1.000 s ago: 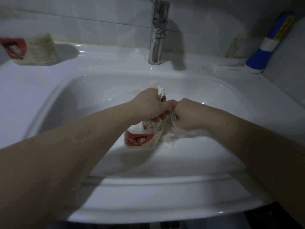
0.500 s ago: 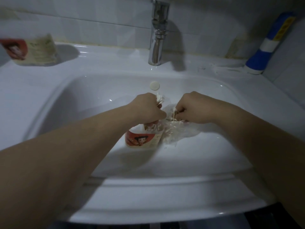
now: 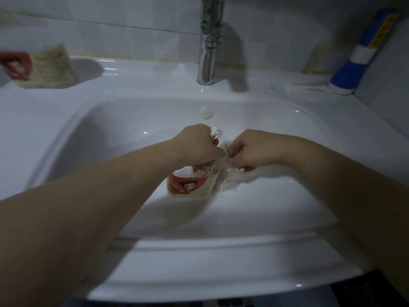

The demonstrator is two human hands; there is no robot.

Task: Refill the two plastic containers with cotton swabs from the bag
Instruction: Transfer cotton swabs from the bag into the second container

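Observation:
A plastic container [image 3: 190,186] with a red cartoon label stands in the white sink basin [image 3: 265,207]. My left hand [image 3: 197,146] is right above its mouth and grips a bunch of cotton swabs [image 3: 215,132], whose white tips stick out past my fingers. Beside it lies the clear plastic bag [image 3: 232,177] holding more swabs. My right hand [image 3: 250,149] is curled at the bag's top and pinches it. A second container [image 3: 37,67] with the same label sits on the sink's back left ledge.
A chrome faucet [image 3: 209,43] rises at the back centre, with a round white overflow cap [image 3: 206,112] below it. A blue and white bottle [image 3: 363,56] leans in the back right corner. Tiled wall runs behind.
My right hand has lifted from the bag's side to its top edge, close to my left hand. My left hand has stayed over the container with the swabs.

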